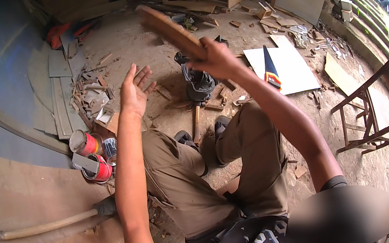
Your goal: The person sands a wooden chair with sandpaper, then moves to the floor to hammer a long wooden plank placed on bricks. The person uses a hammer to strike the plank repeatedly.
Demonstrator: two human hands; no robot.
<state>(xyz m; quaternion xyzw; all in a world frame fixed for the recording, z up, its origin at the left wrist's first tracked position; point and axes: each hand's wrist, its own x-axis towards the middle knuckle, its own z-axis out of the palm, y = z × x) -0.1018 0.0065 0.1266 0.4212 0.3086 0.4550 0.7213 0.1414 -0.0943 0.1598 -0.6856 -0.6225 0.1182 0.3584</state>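
Head view: wood [171, 30], twelve o'clock, near end clasped in my right hand [220, 60], likely for reach; my left hand [136, 94], ten o'clock, empty, fingers parted; saw [270, 70], two o'clock, on white board [299, 73], probably for easy access.

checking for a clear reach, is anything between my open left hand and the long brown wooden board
Nothing visible does: only the dusty grey-brown floor shows through the gap between your open left hand and the long brown wooden board. Your bare right hand grips the board's near end.
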